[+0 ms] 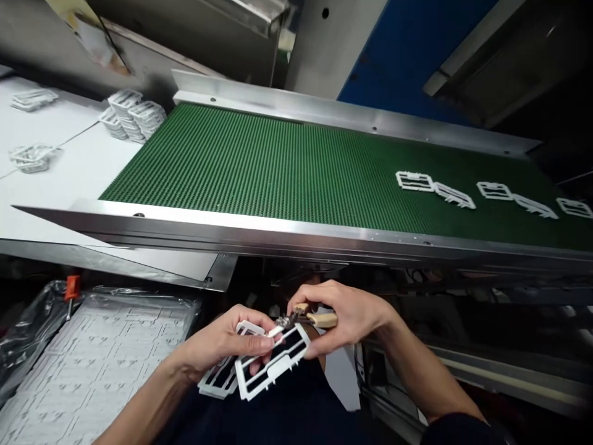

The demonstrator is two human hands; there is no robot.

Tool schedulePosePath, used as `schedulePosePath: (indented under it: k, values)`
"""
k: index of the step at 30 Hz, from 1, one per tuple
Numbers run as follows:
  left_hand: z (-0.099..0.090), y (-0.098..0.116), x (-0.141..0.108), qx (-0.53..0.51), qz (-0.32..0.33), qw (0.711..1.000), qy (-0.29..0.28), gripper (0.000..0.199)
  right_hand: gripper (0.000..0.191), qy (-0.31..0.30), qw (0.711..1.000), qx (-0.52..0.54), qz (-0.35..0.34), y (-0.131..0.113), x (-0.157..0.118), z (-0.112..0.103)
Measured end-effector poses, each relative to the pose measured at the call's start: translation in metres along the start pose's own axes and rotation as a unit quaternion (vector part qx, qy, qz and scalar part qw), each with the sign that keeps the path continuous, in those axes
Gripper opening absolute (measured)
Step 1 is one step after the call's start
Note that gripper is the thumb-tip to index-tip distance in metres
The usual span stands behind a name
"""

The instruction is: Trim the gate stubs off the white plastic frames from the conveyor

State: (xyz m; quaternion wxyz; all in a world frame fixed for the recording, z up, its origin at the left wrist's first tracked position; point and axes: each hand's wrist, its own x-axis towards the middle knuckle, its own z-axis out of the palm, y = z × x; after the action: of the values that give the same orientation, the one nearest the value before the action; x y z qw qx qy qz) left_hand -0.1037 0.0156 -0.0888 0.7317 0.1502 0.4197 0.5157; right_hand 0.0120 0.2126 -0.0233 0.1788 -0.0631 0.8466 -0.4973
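Note:
Below the conveyor's near edge, my left hand (pixel 238 340) pinches white plastic frames. One white plastic frame (pixel 273 364) with slots and small pegs lies tilted in front of its fingers, and another white frame (pixel 220 378) hangs behind it. My right hand (pixel 340 312) is closed around small cutting pliers (pixel 323 319) with tan, worn handles. The pliers' dark jaws meet the upper edge of the front frame, close to my left fingertips. Whether the jaws are closed on the plastic cannot be made out.
A green ribbed conveyor belt (pixel 259 167) with metal side rails carries several white frames (pixel 414 181) at the right. Stacked frames (pixel 132 114) stand on the white table (pixel 92 161). At lower left, a plastic-lined box (pixel 189 303) holds rows of white parts beside an orange-handled tool (pixel 72 288).

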Motion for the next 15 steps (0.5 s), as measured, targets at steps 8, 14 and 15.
schedulePosePath:
  k: [8,14,15]
  values:
    - [-0.012,-0.024,0.013,0.024,0.028,0.987,0.154,0.012,0.02,0.241,0.927,0.273,0.092,0.062,0.005,0.065]
    - [-0.013,-0.032,0.023,0.003,0.001,0.99,0.142,0.013,0.022,0.338,0.854,0.388,0.085,0.075,0.009,0.095]
    - [-0.013,-0.033,0.024,-0.001,-0.003,0.99,0.14,0.013,0.02,0.35,0.851,0.382,0.082,0.075,0.008,0.096]
